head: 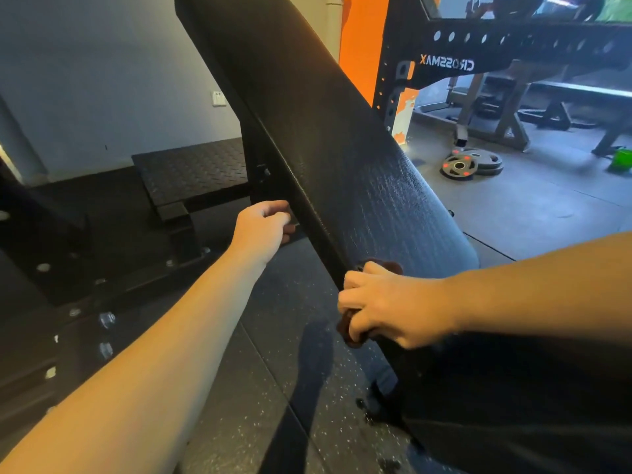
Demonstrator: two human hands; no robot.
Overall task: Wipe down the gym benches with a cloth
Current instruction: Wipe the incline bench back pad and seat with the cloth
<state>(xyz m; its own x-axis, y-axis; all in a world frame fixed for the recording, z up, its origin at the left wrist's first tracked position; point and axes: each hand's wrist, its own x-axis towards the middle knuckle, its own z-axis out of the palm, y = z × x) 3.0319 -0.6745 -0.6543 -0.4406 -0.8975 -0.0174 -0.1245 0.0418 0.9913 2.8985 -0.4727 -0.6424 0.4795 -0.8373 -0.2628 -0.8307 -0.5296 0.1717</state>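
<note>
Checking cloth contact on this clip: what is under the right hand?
A dark brown cloth shows under the right hand, bunched against the lower edge of the black bench pad. The hand covers most of the cloth, so its full shape stays hidden.

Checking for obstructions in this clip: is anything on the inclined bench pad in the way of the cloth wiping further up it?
Nothing visible. The right hand presses the dark cloth at the pad's lower edge; the pad above is bare. The left hand holds its side edge, off the top surface.

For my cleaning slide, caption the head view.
Right hand presses dark cloth against inclined bench pad; left hand grips its edge.
</note>
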